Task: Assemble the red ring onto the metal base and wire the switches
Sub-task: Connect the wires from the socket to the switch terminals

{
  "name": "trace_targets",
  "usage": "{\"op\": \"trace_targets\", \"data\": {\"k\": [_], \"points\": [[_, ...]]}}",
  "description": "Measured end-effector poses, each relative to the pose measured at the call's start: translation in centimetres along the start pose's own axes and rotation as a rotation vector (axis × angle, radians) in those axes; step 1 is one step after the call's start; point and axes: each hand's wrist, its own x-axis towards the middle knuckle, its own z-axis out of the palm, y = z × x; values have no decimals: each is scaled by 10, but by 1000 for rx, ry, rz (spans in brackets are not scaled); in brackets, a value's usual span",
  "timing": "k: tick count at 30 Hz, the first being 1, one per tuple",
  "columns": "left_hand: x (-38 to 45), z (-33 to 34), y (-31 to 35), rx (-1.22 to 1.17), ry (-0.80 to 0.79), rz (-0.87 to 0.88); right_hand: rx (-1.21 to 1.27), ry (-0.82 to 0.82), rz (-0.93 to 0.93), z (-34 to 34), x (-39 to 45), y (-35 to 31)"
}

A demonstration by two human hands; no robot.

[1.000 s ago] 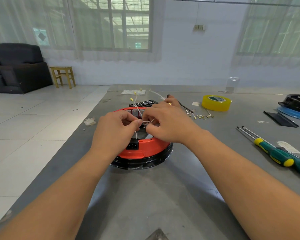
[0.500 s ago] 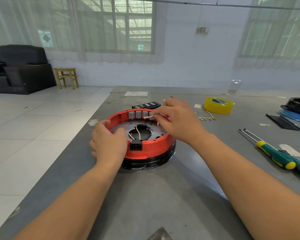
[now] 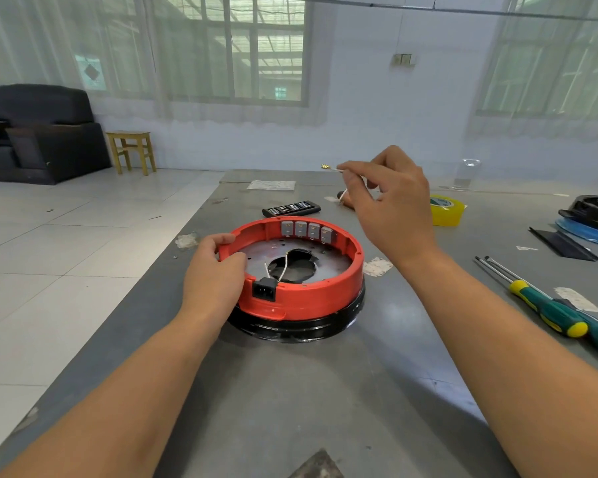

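Pinching a thin white wire (image 3: 339, 170) between thumb and forefinger, the right hand (image 3: 390, 201) is holding it up in the air above and behind the assembly, its brass terminal pointing left; the remaining fingers are curling loosely. The left hand (image 3: 214, 270) is gripping the near-left rim of the red ring (image 3: 311, 298), thumb inside and fingers outside, steadying it.

Going by size: the grey worktop (image 3: 290, 391) is carrying everything. The red ring is sitting on the metal base (image 3: 256, 251), over a black lower housing (image 3: 290, 327), with a black power socket (image 3: 264, 289) facing the viewer. Four grey switches (image 3: 308, 231) are lining the far inner wall. Two short white leads (image 3: 280, 269) are rising from the central hole.

Judging risks from here: the terminal is tiny and the grip is light, so it could be slipping or twisting as it is being brought down to a switch tab. Pushing it on at an angle could be bending the tab or leaving a loose contact. If the left hand is easing off, the ring could be shifting on the base. Picking the wrong switch is also possible, since all four are looking alike.
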Motion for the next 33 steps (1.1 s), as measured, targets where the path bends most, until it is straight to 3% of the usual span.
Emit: {"op": "trace_targets", "data": {"k": [12, 23, 30, 33], "points": [[7, -1, -8, -125, -383, 88, 2, -287, -213, 16, -15, -9], [12, -1, -4, -184, -404, 44, -23, -282, -235, 8, -11, -11], [8, -1, 12, -118, -175, 261, -77, -387, -291, 9, -12, -12], [6, 1, 18, -81, -169, 290, -90, -415, -309, 10, -12, -12]]}}
